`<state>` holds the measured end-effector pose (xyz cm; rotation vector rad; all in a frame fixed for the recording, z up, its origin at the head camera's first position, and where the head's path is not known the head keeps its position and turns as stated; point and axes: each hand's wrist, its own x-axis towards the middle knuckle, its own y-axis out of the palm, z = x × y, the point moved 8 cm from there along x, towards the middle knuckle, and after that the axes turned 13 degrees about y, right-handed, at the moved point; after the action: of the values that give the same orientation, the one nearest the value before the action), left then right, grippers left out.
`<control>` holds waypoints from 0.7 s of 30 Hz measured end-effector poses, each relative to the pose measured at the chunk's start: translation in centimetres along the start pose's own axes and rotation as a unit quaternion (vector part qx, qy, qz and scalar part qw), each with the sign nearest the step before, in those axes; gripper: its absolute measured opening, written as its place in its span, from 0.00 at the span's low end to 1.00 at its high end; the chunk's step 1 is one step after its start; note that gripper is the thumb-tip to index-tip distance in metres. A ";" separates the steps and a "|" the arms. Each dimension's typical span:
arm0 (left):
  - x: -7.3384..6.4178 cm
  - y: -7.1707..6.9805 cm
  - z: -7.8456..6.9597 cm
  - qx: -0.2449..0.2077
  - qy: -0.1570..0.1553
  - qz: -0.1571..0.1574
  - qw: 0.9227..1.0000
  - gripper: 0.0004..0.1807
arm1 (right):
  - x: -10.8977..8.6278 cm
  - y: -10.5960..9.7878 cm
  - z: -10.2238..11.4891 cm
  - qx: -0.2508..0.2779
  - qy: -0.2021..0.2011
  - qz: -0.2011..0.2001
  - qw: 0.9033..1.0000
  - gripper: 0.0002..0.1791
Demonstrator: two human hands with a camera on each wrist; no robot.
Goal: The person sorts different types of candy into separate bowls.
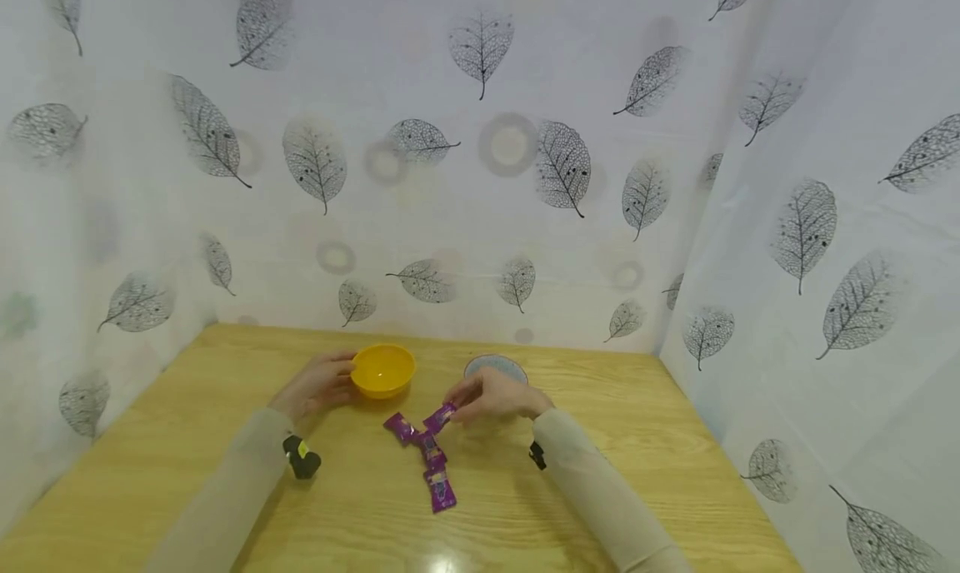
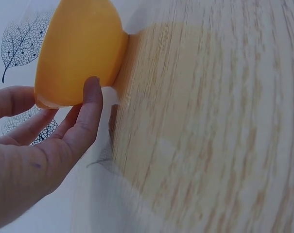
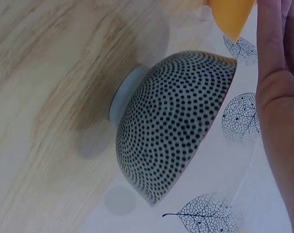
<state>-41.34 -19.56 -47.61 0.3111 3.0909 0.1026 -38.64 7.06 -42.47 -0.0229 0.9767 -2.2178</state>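
Note:
At the far middle of the table, a yellow bowl (image 1: 384, 371) stands upright. My left hand (image 1: 321, 383) holds it from the left side; in the left wrist view the thumb meets the rim and a fingertip presses the bowl's outer wall (image 2: 81, 53). Between thumb and fingers, my right hand (image 1: 491, 395) pinches a small purple candy packet (image 1: 437, 418). Three more purple packets (image 1: 440, 490) lie in a line on the table just below it. Behind the right hand is a dotted bowl (image 3: 171, 116), partly hidden by that hand in the head view.
The wooden table (image 1: 360, 515) ends at a pale curtain (image 1: 450, 215) printed with leaves, which rises behind it and on both sides. A black device (image 1: 302, 458) sits on the left wrist and another (image 1: 537, 455) on the right.

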 end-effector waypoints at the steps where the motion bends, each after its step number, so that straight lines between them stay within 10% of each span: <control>1: 0.0 0.0 0.0 0.006 0.001 0.004 1.000 0.32 | 0.1 0.0 0.0 0.005 0.005 -0.005 1.000 0.19; 21: -0.1 0.0 0.1 0.026 0.009 0.001 1.000 0.32 | 4.6 0.8 0.7 0.147 0.030 -0.151 0.977 0.18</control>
<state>-41.27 -19.57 -47.71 0.3181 3.1145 0.0242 -41.40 3.46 -43.66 0.0340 0.7026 -2.6382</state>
